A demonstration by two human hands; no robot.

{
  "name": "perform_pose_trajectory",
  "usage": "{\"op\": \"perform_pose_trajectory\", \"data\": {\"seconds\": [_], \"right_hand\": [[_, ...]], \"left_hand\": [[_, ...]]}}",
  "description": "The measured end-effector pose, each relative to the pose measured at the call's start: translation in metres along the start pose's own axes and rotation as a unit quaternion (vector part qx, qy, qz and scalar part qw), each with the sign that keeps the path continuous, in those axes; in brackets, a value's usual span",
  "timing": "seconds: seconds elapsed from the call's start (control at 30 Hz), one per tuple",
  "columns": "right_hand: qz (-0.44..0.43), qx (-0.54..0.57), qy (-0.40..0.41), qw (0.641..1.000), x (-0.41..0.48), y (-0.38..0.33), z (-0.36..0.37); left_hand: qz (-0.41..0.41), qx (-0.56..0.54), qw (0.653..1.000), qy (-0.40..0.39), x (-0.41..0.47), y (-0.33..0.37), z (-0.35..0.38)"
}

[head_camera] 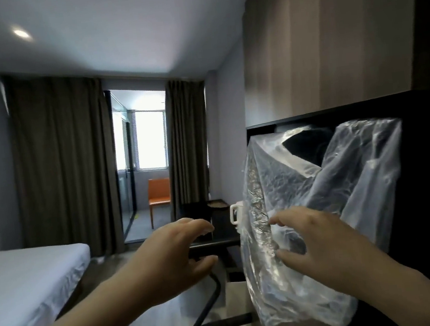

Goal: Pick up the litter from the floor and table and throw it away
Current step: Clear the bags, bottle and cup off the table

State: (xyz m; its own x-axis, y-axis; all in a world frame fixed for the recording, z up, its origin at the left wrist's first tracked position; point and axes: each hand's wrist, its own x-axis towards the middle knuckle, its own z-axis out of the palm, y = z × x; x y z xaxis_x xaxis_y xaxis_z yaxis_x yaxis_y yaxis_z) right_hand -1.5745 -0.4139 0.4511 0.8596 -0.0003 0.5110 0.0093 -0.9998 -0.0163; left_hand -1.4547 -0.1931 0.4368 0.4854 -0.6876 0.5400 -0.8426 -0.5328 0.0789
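Note:
A large clear plastic bag (286,181) is raised in front of the dark shelf niche on the right, its open handles at the top. My right hand (318,242) holds the bag's left side between curved fingers and thumb. Just left of the bag, my left hand (176,254) reaches forward with fingers and thumb spread and nothing in it. No litter can be made out in this view; the bag's contents are unclear.
A black side table (218,241) stands behind my left hand, with a white mug (235,213) on it. A white bed (20,281) fills the left. Brown curtains (59,160) frame a doorway to an orange chair (159,194). Wooden cabinets (329,40) hang above right.

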Motion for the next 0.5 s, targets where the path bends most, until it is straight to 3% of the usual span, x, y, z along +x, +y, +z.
{"op": "perform_pose_trajectory", "data": {"seconds": [0.5], "right_hand": [[-0.039, 0.033, -0.017, 0.999, 0.242, 0.060, 0.157]], "left_hand": [[-0.073, 0.005, 0.997, 0.012, 0.139, -0.192, 0.077]]}}
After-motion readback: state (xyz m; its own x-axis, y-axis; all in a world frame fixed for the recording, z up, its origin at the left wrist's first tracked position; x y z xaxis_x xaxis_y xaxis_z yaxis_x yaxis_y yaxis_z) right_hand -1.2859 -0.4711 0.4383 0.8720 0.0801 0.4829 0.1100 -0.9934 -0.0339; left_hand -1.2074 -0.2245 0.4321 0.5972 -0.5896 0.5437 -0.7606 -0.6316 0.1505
